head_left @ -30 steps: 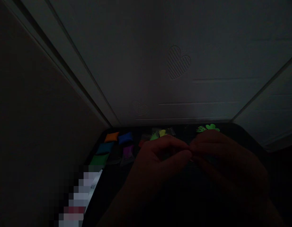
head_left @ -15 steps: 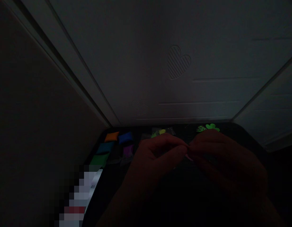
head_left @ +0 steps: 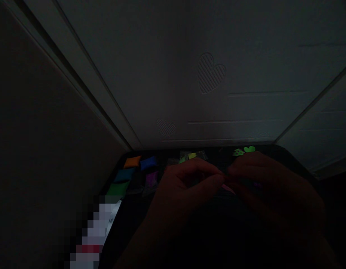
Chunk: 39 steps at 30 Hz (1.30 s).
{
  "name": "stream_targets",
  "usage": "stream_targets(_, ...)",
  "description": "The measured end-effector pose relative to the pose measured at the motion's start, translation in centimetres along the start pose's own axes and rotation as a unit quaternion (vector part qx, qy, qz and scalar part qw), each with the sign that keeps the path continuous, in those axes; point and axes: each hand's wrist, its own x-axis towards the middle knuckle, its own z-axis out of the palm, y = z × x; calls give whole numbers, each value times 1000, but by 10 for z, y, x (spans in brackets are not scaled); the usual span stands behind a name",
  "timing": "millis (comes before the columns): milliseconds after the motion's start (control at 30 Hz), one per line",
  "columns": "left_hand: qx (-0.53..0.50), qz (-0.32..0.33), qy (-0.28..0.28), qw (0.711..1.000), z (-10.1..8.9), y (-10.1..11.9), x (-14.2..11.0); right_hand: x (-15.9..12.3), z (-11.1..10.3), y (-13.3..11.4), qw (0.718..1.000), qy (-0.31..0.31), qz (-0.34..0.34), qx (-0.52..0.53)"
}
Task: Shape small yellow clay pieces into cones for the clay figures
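Observation:
The scene is very dark. My left hand (head_left: 189, 186) is closed in a pinch, thumb against index finger, above the middle of a black table (head_left: 167, 239). Its fingertips meet those of my right hand (head_left: 273, 186), which is also closed. Whatever lies between the fingertips is hidden. A thin pink strip (head_left: 228, 189) shows just under them; whether it is held or lies on the table I cannot tell. Beyond my right hand are a green heart-like cutout (head_left: 249, 149) and a dotted green piece (head_left: 238, 152), both near the back edge.
At the left lie small packets: orange (head_left: 132, 162), blue (head_left: 148, 163), teal (head_left: 124, 175), green (head_left: 118, 189) and purple (head_left: 151, 179). Clear bags with yellow pieces (head_left: 192, 155) lie behind my left hand. A pale panel (head_left: 173, 93) with embossed hearts rises behind the table.
My right hand has shifted slightly right and its fingers have turned a little. More of the pink strip shows below the fingertips. My left hand has barely moved.

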Motion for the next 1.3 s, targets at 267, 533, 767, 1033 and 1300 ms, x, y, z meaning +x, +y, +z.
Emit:
stream_targets(267, 3, -4, 16, 1000, 2, 4, 0, 1, -1, -1, 1000, -10, 4, 5)
stream_targets(533, -3, 9, 0, 1000, -3, 0, 0, -1, -1, 1, 1000, -7, -4, 17)
stream_targets(767, 7, 40, -8, 999, -5, 0, -2, -2, 0, 1, 999, 5, 24, 20)
stream_targets(1033, 8, 44, -15, 999, -2, 2, -2, 1, -1, 1, 1000, -12, -12, 22)
stream_targets(1300, 14, 39, 13, 999, 2, 3, -2, 3, -2, 0, 1000, -11, -27, 3)
